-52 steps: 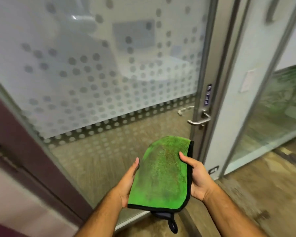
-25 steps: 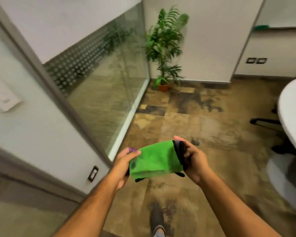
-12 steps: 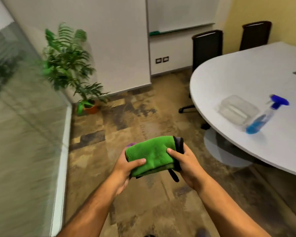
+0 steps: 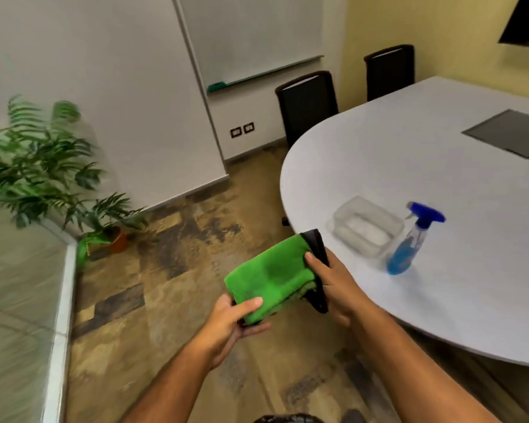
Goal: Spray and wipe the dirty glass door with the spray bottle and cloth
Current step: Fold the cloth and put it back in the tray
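A folded green cloth (image 4: 271,274) is gripped at both ends over the floor.

The left hand (image 4: 226,326) is clamped on its 7 o'clock end, the right hand (image 4: 336,288) on its black-edged 1 o'clock end. At 3 o'clock, the blurred spray bottle (image 4: 409,242) is stood on the white table (image 4: 440,300), nozzle toward 9 o'clock, beside a clear container (image 4: 365,225). Open floor (image 4: 177,270) is seen left of the table's edge.

Meeting room, mottled brown floor (image 4: 196,239). White rounded table (image 4: 440,178) right, grey inset panel (image 4: 507,134) in top. Two black chairs (image 4: 307,102) behind it, against yellow wall (image 4: 440,25). Whiteboard (image 4: 251,35) on white wall, twin sockets (image 4: 242,129) below. Potted plant (image 4: 43,172) in left corner, beside glass partition (image 4: 16,285).
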Tool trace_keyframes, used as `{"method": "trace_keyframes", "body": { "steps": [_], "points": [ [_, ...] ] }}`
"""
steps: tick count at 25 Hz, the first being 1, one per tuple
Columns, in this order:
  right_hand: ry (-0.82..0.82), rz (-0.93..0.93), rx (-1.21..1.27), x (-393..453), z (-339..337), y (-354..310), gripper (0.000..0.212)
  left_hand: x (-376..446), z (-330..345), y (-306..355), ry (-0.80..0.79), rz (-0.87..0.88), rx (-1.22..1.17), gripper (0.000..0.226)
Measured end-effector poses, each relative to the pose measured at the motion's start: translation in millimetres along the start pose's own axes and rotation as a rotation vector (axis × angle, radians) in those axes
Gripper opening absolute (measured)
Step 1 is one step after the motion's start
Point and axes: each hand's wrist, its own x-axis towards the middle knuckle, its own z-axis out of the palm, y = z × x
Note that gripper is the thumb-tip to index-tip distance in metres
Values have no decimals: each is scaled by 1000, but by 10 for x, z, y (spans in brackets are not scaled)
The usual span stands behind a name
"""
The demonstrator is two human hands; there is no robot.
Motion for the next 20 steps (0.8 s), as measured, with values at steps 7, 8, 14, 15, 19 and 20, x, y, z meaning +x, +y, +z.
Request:
{"method": "trace_keyframes", "body": {
  "steps": [7,8,14,15,19,20],
  "points": [
    [186,1,-227,752,-1074,-647,31,1205,1213,-52,137,1,-15,44],
    [217,3,-268,836,-1171,-673,39,1348,1310,-58,139,-7,-13,43],
    [435,-59,-674,1589,-1607,-820,68,2193,1704,-183,33,-173,27,38],
    [493,-76,-732,1732,-1661,-838,61,2338,1754,-180,6,-203,30,37],
    [625,-77,-924,2198,-1816,-775,35,2934,1952,-77,-22,-235,94,31],
    [654,-87,-934,2321,-1861,-755,34,3104,2000,-60,-36,-231,130,31]
  ]
}}
